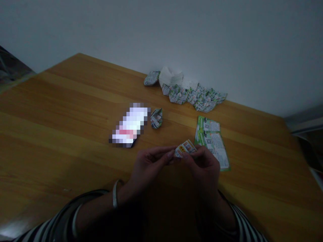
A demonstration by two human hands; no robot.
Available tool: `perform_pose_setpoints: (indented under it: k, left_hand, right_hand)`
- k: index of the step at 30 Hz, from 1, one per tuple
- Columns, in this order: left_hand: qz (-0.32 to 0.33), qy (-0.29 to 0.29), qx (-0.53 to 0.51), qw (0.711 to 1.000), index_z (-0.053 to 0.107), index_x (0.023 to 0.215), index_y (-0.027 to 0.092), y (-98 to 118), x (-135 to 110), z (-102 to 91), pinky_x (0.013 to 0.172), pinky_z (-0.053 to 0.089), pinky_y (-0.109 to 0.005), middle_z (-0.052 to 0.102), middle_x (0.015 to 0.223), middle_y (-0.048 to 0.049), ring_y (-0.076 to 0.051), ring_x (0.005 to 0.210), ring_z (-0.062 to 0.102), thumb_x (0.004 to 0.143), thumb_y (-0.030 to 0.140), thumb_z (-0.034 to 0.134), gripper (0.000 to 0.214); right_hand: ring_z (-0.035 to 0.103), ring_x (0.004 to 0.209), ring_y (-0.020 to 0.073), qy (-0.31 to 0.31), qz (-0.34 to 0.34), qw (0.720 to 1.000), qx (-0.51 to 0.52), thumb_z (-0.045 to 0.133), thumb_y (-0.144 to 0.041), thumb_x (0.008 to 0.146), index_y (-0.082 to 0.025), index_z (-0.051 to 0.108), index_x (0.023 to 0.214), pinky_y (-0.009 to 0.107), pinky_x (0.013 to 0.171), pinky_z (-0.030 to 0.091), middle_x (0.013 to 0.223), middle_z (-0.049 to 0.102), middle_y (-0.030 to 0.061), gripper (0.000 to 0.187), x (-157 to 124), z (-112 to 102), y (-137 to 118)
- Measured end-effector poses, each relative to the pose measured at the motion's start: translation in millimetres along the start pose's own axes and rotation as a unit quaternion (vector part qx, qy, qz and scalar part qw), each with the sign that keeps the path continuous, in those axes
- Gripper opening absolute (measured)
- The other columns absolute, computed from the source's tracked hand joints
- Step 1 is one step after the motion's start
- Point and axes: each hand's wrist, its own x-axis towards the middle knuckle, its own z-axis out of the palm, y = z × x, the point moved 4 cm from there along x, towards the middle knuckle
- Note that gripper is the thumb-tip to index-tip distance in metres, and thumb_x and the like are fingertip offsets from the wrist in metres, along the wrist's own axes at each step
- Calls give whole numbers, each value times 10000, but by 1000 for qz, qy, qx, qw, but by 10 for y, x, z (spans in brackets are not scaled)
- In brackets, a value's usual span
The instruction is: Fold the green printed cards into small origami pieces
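A small folded printed paper (185, 148) is pinched between the fingertips of the left hand (148, 164) and the right hand (204, 164), held close together. Green leaflets (213, 141) lie just beyond the right hand on the wooden table (63, 117).

Both hands are brought together in front of the body. The left hand (148, 164) and right hand (204, 164) are pinched closed at the fingertips, wrists angled inward.
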Motion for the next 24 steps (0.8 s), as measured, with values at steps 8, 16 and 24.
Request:
perform_pose_setpoints:
  k: [8, 16, 24]
  left_hand:
    - [-29, 1, -15, 999, 716, 1077, 154, -64, 61, -21, 725, 590, -231, 786, 921, -60, -151, 787, 732, 768, 245, 756, 325]
    - [-7, -31, 48, 998, 723, 984, 124, -41, 97, -49, 555, 516, -204, 724, 736, -37, -106, 584, 628, 840, 284, 672, 222]
    - [-58, -102, 43, 992, 568, 1132, 133, -73, 118, -19, 515, 503, -220, 675, 631, -1, -122, 523, 624, 871, 358, 634, 351]
  right_hand:
    - [638, 733, 127, -7, 21, 999, 31, 725, -200, 774, -267, 511, 1072, 249, 669, 536, 849, 658, -24, 373, 29, 3, 1]
    - [610, 654, 124, -144, 82, 985, -50, 626, -288, 862, -238, 528, 1134, 221, 571, 490, 799, 641, -17, 293, 28, 76, 39]
    - [592, 600, 121, -225, 117, 967, -11, 603, -309, 878, -246, 510, 1244, 223, 535, 457, 790, 657, -16, 383, 126, 22, 80]
